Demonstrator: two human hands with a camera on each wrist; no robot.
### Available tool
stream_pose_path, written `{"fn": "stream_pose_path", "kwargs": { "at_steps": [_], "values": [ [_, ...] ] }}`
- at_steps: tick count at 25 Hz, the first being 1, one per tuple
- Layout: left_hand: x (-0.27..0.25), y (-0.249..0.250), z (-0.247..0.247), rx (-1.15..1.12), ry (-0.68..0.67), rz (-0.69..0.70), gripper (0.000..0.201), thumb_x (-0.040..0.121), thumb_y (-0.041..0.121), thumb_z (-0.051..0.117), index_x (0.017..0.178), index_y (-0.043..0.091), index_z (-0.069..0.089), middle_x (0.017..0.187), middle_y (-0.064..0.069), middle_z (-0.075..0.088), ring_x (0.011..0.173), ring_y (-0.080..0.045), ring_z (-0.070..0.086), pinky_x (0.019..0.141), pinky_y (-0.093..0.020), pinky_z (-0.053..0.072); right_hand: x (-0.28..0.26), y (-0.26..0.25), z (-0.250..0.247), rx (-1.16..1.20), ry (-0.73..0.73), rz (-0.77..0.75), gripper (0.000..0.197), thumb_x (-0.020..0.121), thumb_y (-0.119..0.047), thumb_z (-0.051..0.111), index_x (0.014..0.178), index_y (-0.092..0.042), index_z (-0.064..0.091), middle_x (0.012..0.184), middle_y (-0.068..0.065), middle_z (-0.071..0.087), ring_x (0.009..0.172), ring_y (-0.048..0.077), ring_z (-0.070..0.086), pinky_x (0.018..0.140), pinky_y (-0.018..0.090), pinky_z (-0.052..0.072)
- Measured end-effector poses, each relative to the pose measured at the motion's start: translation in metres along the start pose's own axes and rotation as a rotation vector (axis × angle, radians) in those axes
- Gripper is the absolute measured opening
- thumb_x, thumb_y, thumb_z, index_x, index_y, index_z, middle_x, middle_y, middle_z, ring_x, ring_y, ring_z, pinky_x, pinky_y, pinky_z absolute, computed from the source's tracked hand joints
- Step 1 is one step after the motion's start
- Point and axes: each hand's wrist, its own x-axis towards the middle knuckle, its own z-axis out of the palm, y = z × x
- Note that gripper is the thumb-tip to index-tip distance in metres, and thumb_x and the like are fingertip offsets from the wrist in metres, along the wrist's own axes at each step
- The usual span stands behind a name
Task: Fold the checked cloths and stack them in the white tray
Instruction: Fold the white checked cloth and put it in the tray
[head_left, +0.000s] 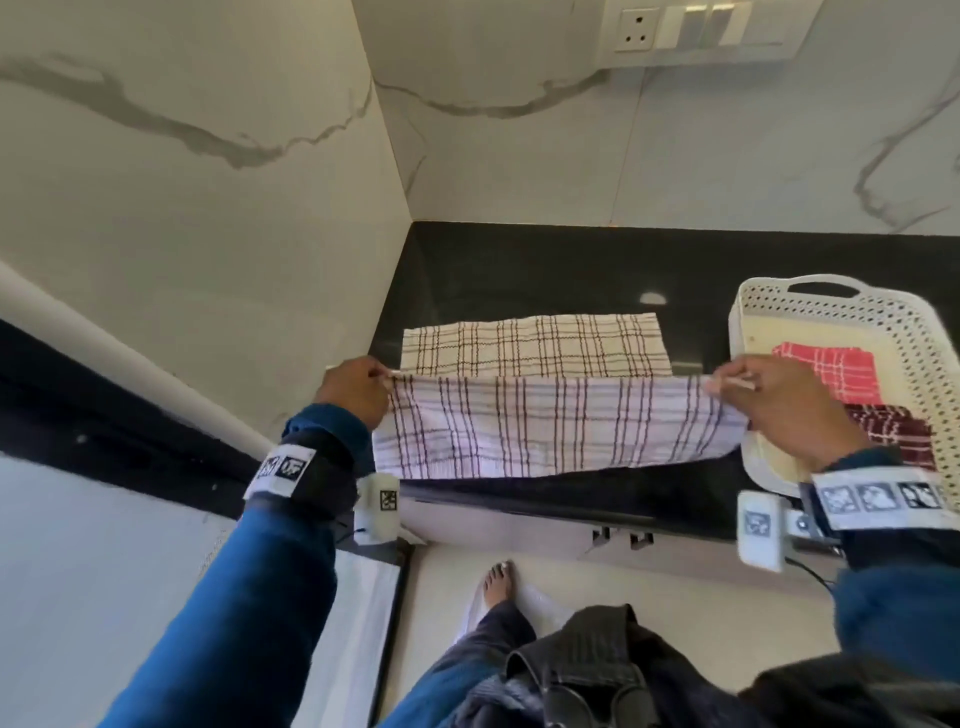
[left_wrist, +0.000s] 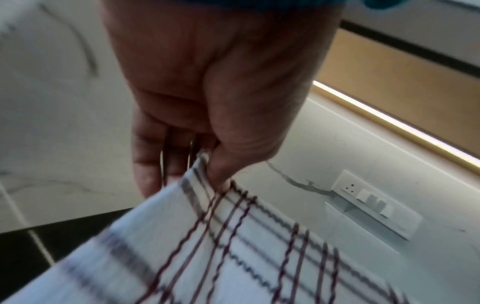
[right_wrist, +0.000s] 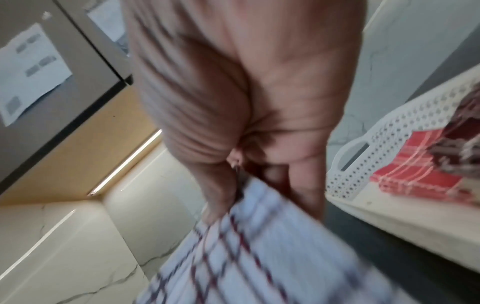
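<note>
A glossy black counter (head_left: 545, 270) fills a corner between two white marble-veined walls, with a socket and switch plate (head_left: 691, 26) high on the back wall. Above the counter's front edge, the left hand (head_left: 356, 389) and right hand (head_left: 779, 405) each pinch an upper corner of a white checked cloth (head_left: 550, 426), thumb against curled fingers, stretching it taut between them. Its long axis runs straight from one hand to the other, parallel to the counter's front edge, and the lower part hangs down from the held edge. Just beyond the hands, a second, cream checked cloth (head_left: 535, 345) lies flat on the counter, long axis the same way. Under and beyond the right hand sits the perforated white tray (head_left: 748, 312), holding a folded red cloth (head_left: 826, 369) and a folded maroon cloth (head_left: 893, 431). Bare counter stretches beyond the cream cloth to the back wall; the side wall stands close outside the left hand.
</note>
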Motion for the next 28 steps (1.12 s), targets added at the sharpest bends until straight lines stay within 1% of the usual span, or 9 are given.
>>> {"fn": "stream_pose_path", "kwargs": {
  "at_steps": [2,5,8,10,13,18,21,24,28],
  "values": [
    [0.038,0.014,0.002,-0.079,0.09,-0.054,0.017,0.099,0.015,0.051,0.1,0.015,0.069,0.101,-0.005,0.066,0.092,-0.026,0.061,0.083,-0.031,0.046,0.042,-0.008,0.012,0.049,0.175,-0.013,0.008,0.095,-0.022,0.066,0.094,-0.016,0.071,0.092,-0.002,0.069,0.087,0.017,0.063,0.078,0.034,0.047],
    [0.095,0.022,0.02,-0.115,0.094,-0.109,0.023,0.096,0.009,0.053,0.11,0.008,0.071,0.116,-0.016,0.069,0.108,-0.037,0.063,0.095,-0.037,0.049,0.116,-0.008,0.045,-0.046,0.208,0.043,0.012,0.098,-0.015,0.061,0.1,-0.011,0.072,0.095,0.005,0.069,0.092,0.023,0.063,0.079,0.029,0.041],
    [0.139,0.026,0.041,-0.142,0.084,-0.138,0.026,0.095,0.007,0.049,0.109,0.009,0.071,0.117,-0.016,0.069,0.106,-0.036,0.063,0.091,-0.036,0.051,0.172,0.006,0.071,-0.077,0.231,0.146,0.018,0.097,-0.01,0.057,0.103,-0.009,0.073,0.104,0.012,0.072,0.1,0.03,0.065,0.081,0.031,0.044],
    [0.159,0.024,0.053,-0.139,0.056,-0.136,0.027,0.094,0.006,0.048,0.108,0.01,0.072,0.116,-0.015,0.069,0.104,-0.036,0.064,0.088,-0.033,0.05,0.195,0.018,0.084,-0.107,0.23,0.21,0.02,0.096,-0.009,0.054,0.103,-0.008,0.073,0.106,0.015,0.072,0.102,0.034,0.065,0.086,0.037,0.049],
    [0.177,0.018,0.066,-0.071,-0.038,-0.125,0.028,0.093,0.002,0.051,0.109,0.008,0.072,0.117,-0.014,0.069,0.105,-0.034,0.065,0.09,-0.031,0.05,0.214,0.032,0.099,-0.156,0.223,0.268,0.022,0.095,-0.011,0.053,0.099,-0.01,0.074,0.106,0.016,0.073,0.1,0.036,0.066,0.089,0.041,0.053],
    [0.184,0.01,0.076,-0.137,0.075,-0.121,0.02,0.094,0.007,0.053,0.093,0.012,0.073,0.101,-0.011,0.071,0.082,-0.024,0.062,0.074,-0.026,0.046,0.224,0.043,0.106,-0.18,0.24,0.32,0.021,0.091,-0.013,0.056,0.096,-0.008,0.076,0.099,0.014,0.074,0.089,0.031,0.064,0.077,0.027,0.042],
    [0.191,0.008,0.073,-0.13,0.031,-0.142,0.019,0.093,0.009,0.054,0.093,0.012,0.073,0.099,-0.009,0.071,0.084,-0.026,0.064,0.073,-0.026,0.047,0.228,0.045,0.102,-0.169,0.221,0.329,0.017,0.089,-0.018,0.057,0.093,-0.009,0.072,0.094,0.012,0.071,0.081,0.024,0.056,0.075,0.03,0.042],
    [0.195,0.012,0.07,-0.093,-0.008,-0.141,0.021,0.092,0.009,0.052,0.099,0.01,0.072,0.104,-0.011,0.071,0.089,-0.028,0.064,0.076,-0.027,0.049,0.233,0.045,0.097,-0.178,0.195,0.324,0.017,0.093,-0.02,0.055,0.095,-0.009,0.067,0.096,0.015,0.069,0.083,0.026,0.055,0.077,0.034,0.044],
    [0.19,0.015,0.071,-0.092,0.024,-0.158,0.021,0.093,0.007,0.049,0.1,0.007,0.068,0.103,-0.015,0.069,0.088,-0.032,0.064,0.072,-0.03,0.05,0.234,0.041,0.098,-0.192,0.193,0.357,0.019,0.098,-0.025,0.052,0.098,-0.009,0.063,0.095,0.014,0.065,0.082,0.029,0.055,0.074,0.035,0.043]
  ]
}}
